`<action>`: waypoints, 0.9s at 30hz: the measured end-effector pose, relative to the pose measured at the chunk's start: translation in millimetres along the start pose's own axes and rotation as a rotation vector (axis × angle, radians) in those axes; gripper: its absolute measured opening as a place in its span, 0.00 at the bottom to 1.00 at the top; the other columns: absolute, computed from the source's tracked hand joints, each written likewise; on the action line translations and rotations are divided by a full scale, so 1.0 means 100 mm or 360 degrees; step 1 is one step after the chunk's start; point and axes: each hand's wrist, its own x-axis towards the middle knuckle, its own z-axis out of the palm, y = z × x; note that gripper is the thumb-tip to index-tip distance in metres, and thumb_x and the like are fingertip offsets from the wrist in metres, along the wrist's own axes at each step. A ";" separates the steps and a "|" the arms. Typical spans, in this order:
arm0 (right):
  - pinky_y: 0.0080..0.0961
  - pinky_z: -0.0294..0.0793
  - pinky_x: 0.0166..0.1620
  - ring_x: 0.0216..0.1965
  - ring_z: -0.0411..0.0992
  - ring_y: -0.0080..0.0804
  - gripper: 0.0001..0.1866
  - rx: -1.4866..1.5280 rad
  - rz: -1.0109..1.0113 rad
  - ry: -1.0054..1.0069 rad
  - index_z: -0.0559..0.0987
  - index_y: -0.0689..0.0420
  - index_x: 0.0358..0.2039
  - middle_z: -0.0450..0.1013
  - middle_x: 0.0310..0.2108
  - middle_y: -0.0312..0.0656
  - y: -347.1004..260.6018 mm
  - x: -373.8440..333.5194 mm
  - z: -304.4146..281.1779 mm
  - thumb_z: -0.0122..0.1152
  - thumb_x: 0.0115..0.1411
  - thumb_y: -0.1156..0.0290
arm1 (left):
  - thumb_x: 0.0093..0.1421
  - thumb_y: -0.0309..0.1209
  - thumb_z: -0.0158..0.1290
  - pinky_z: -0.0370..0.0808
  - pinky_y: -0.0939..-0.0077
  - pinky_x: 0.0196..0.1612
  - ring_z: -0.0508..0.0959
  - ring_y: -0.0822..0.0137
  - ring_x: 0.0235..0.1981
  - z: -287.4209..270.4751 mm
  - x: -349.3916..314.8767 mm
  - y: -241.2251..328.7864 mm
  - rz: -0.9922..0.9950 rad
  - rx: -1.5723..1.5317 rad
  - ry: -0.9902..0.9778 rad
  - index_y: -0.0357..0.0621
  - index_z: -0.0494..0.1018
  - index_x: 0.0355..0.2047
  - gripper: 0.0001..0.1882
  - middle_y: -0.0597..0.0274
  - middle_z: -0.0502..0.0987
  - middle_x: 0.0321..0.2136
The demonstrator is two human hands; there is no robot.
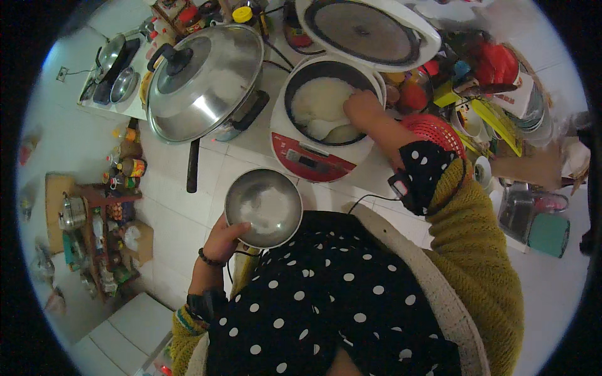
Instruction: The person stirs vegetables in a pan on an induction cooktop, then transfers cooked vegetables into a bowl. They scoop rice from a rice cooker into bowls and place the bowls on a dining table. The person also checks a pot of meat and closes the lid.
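Note:
My left hand (229, 239) grips the rim of a round steel bowl (264, 208), thumb over the edge. The bowl is held in front of my body, and its inside looks bare and shiny. My right hand (364, 110) reaches into the open rice cooker (313, 164), fingers closed. Beneath it a smooth white rice paddle (324, 128) lies against the cooked rice (320, 97); its handle is mostly hidden by the hand. The cooker's lid (364, 28) stands raised at the back.
Left of the cooker stands a large steel wok with a domed lid (210, 78), its long handle (193, 166) jutting toward me. A red plastic basket (433, 133) and stacked dishes crowd the right. Bottles (133, 167) and a shelf (97, 232) stand far left. A black cord (373, 197) hangs nearby.

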 end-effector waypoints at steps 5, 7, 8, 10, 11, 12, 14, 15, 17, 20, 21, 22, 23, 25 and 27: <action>0.44 0.80 0.44 0.42 0.81 0.49 0.12 -0.0042 -0.0122 -0.0053 0.85 0.59 0.38 0.82 0.34 0.49 -0.01 0.00 -0.05 0.60 0.54 0.72 | 0.58 0.30 0.59 0.79 0.72 0.34 0.80 0.66 0.39 -0.32 0.04 0.00 -0.0109 0.0022 -0.0015 0.38 0.64 0.61 0.31 0.58 0.78 0.45; 0.45 0.79 0.44 0.42 0.81 0.50 0.16 0.0034 -0.0194 -0.0018 0.83 0.59 0.43 0.81 0.33 0.48 -0.01 -0.01 -0.15 0.60 0.54 0.71 | 0.59 0.30 0.57 0.80 0.72 0.41 0.79 0.65 0.46 -0.36 0.09 0.00 -0.0164 0.0083 -0.0073 0.39 0.58 0.68 0.37 0.55 0.75 0.53; 0.45 0.80 0.43 0.41 0.81 0.51 0.17 0.0081 -0.0261 0.0070 0.81 0.60 0.45 0.81 0.32 0.49 -0.02 -0.01 -0.20 0.60 0.54 0.71 | 0.59 0.30 0.57 0.80 0.73 0.40 0.79 0.65 0.46 -0.37 0.12 0.00 -0.0172 0.0084 -0.0075 0.39 0.58 0.68 0.37 0.55 0.75 0.53; 0.46 0.80 0.41 0.38 0.81 0.52 0.19 0.0127 -0.0381 0.0144 0.77 0.60 0.48 0.80 0.31 0.50 -0.05 0.02 -0.33 0.60 0.55 0.70 | 0.59 0.31 0.57 0.80 0.75 0.38 0.78 0.66 0.45 -0.36 0.18 0.00 -0.0187 0.0085 -0.0073 0.39 0.58 0.68 0.38 0.55 0.75 0.53; 0.46 0.80 0.40 0.36 0.81 0.52 0.20 0.0175 -0.0473 0.0134 0.77 0.60 0.49 0.80 0.30 0.50 -0.07 0.02 -0.40 0.60 0.55 0.70 | 0.59 0.30 0.57 0.80 0.76 0.37 0.79 0.66 0.44 -0.35 0.21 0.00 -0.0148 0.0097 -0.0078 0.40 0.57 0.68 0.38 0.55 0.75 0.53; 0.46 0.81 0.38 0.35 0.81 0.52 0.20 0.0204 -0.0550 0.0083 0.76 0.60 0.49 0.79 0.30 0.51 -0.09 0.00 -0.46 0.60 0.55 0.70 | 0.59 0.30 0.57 0.80 0.76 0.36 0.79 0.66 0.44 -0.33 0.25 0.00 -0.0109 0.0110 -0.0084 0.40 0.57 0.69 0.38 0.55 0.74 0.53; 0.46 0.81 0.36 0.33 0.81 0.52 0.19 0.0216 -0.0654 0.0035 0.76 0.60 0.48 0.79 0.30 0.51 -0.05 -0.06 -0.62 0.60 0.56 0.71 | 0.59 0.30 0.58 0.78 0.76 0.31 0.79 0.67 0.39 -0.30 0.31 0.00 -0.0030 0.0164 -0.0039 0.41 0.59 0.67 0.36 0.57 0.76 0.49; 0.46 0.81 0.34 0.32 0.81 0.52 0.17 0.0202 -0.0681 0.0040 0.77 0.60 0.47 0.79 0.30 0.51 -0.02 -0.09 -0.71 0.59 0.56 0.71 | 0.58 0.30 0.58 0.77 0.77 0.28 0.79 0.68 0.35 -0.29 0.33 -0.01 0.0008 0.0209 0.0013 0.41 0.62 0.65 0.34 0.58 0.78 0.45; 0.45 0.81 0.33 0.32 0.81 0.51 0.15 0.0084 -0.0635 0.0036 0.79 0.60 0.44 0.79 0.30 0.50 0.09 -0.17 -0.88 0.60 0.57 0.71 | 0.58 0.29 0.58 0.76 0.78 0.25 0.79 0.69 0.31 -0.29 0.38 -0.02 0.0099 0.0294 0.0076 0.43 0.63 0.64 0.33 0.60 0.79 0.42; 0.45 0.81 0.34 0.32 0.81 0.50 0.11 -0.0136 -0.0460 -0.0055 0.81 0.59 0.39 0.79 0.30 0.49 0.32 -0.32 -1.07 0.61 0.55 0.72 | 0.58 0.27 0.57 0.77 0.78 0.25 0.80 0.68 0.33 -0.31 0.47 -0.09 0.0161 0.0348 0.0125 0.45 0.59 0.68 0.37 0.58 0.77 0.46; 0.45 0.81 0.34 0.32 0.82 0.50 0.10 -0.0146 -0.0416 -0.0116 0.82 0.59 0.37 0.80 0.30 0.49 0.35 -0.36 -1.08 0.61 0.54 0.72 | 0.57 0.26 0.57 0.79 0.78 0.26 0.81 0.67 0.35 -0.32 0.51 -0.11 0.0125 0.0338 0.0148 0.46 0.56 0.70 0.40 0.55 0.76 0.50; 0.46 0.81 0.35 0.32 0.82 0.50 0.09 -0.0177 -0.0344 -0.0180 0.83 0.59 0.35 0.80 0.30 0.50 0.37 -0.40 -1.07 0.62 0.53 0.73 | 0.56 0.25 0.57 0.80 0.77 0.26 0.81 0.66 0.37 -0.32 0.54 -0.13 0.0056 0.0351 0.0210 0.47 0.52 0.72 0.44 0.53 0.74 0.53; 0.46 0.82 0.35 0.31 0.82 0.50 0.08 -0.0136 -0.0339 -0.0231 0.84 0.59 0.33 0.80 0.30 0.51 0.36 -0.42 -1.04 0.62 0.52 0.73 | 0.56 0.25 0.56 0.81 0.77 0.26 0.81 0.66 0.36 -0.32 0.57 -0.15 0.0114 0.0326 0.0182 0.48 0.53 0.72 0.43 0.53 0.75 0.53; 0.48 0.82 0.35 0.31 0.82 0.51 0.07 -0.0096 -0.0280 -0.0347 0.84 0.59 0.29 0.81 0.30 0.52 0.27 -0.44 -0.92 0.62 0.50 0.74 | 0.57 0.24 0.55 0.81 0.76 0.25 0.82 0.64 0.35 -0.32 0.63 -0.19 0.0155 0.0315 0.0206 0.49 0.53 0.72 0.43 0.52 0.75 0.52; 0.47 0.82 0.36 0.32 0.82 0.51 0.06 -0.0003 -0.0285 -0.0262 0.84 0.59 0.27 0.81 0.31 0.52 0.17 -0.42 -0.77 0.62 0.49 0.74 | 0.57 0.23 0.54 0.81 0.76 0.24 0.82 0.64 0.34 -0.31 0.65 -0.21 0.0156 0.0260 0.0206 0.49 0.53 0.72 0.41 0.52 0.75 0.52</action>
